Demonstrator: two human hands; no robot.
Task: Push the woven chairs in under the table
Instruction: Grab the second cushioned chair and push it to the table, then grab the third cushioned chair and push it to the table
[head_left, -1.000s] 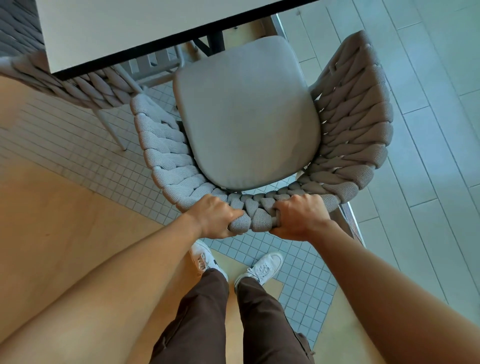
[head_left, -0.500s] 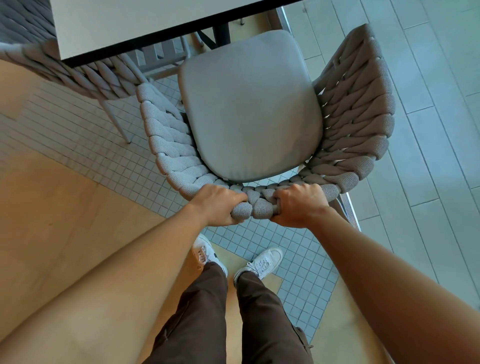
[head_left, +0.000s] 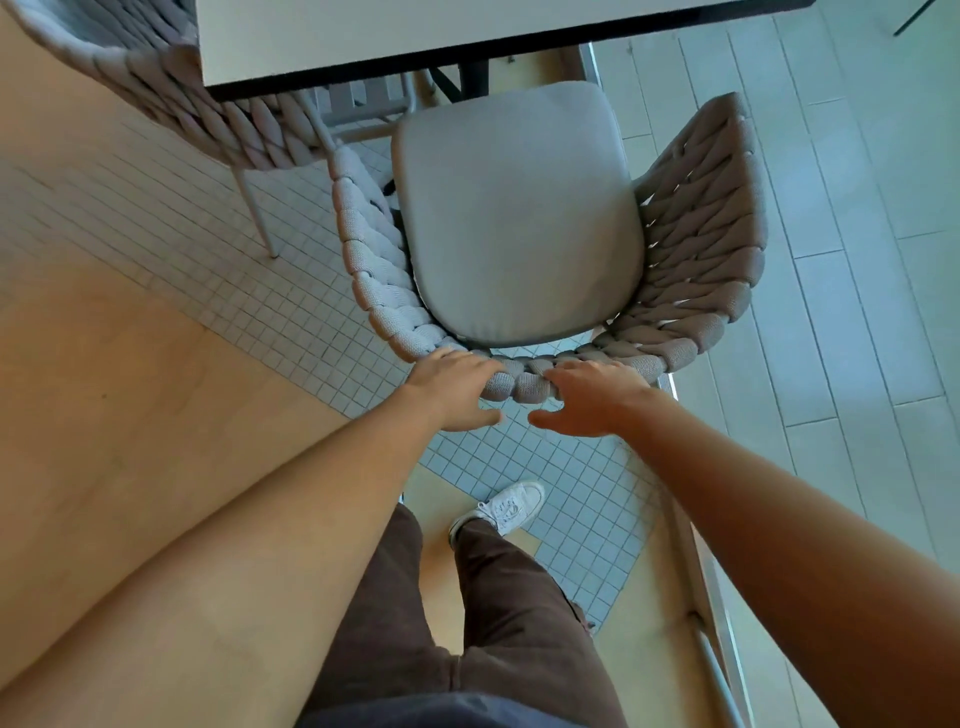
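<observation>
Head view: woven chair (head_left: 696, 249) sits centre, seat cushion (head_left: 519, 218) front edge at 12 o'clock just short of the table (head_left: 363, 41) edge, not yet under. 2nd chair (head_left: 171, 88) at 10 o'clock, part under. Left hand (head_left: 457, 389) & right hand (head_left: 592, 397) rest open on the back rim at 6 o'clock, fingers draped over, thumbs loose, no firm grip. Prob. light frame, soft rope weave w/ good friction; push at stiff top rim, both palms, evenly.
</observation>
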